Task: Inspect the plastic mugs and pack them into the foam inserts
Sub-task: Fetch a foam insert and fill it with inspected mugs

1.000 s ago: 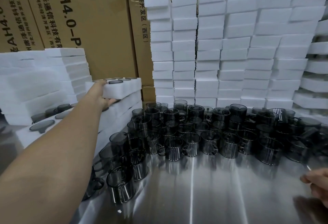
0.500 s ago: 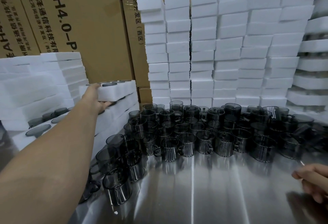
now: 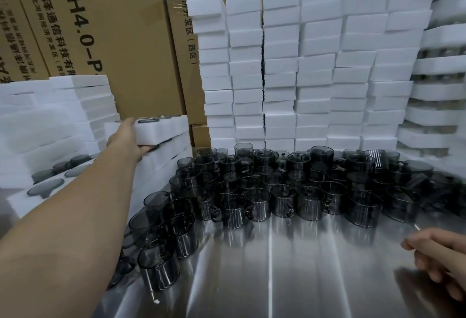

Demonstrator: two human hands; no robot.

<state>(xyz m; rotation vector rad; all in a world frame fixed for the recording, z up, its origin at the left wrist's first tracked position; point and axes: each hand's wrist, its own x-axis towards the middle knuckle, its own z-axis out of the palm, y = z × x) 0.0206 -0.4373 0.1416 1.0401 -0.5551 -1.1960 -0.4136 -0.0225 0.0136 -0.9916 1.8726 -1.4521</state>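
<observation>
From your head camera, your left hand (image 3: 126, 138) grips the end of a filled foam insert (image 3: 164, 128), fingers over its top and thumb beneath, on the packed stack (image 3: 50, 186) at your left. Your right hand (image 3: 438, 259) hovers over the steel table (image 3: 277, 280), fingers loosely curled; I cannot tell whether they pinch anything. Dozens of loose mugs (image 3: 277, 191) crowd the table and the empty foam (image 3: 315, 78) behind is piled high, so I judge most of the packing is left.

even overhead light, streaky glare on the steel table (image 3: 277, 280), blurred, bowed edges.
</observation>
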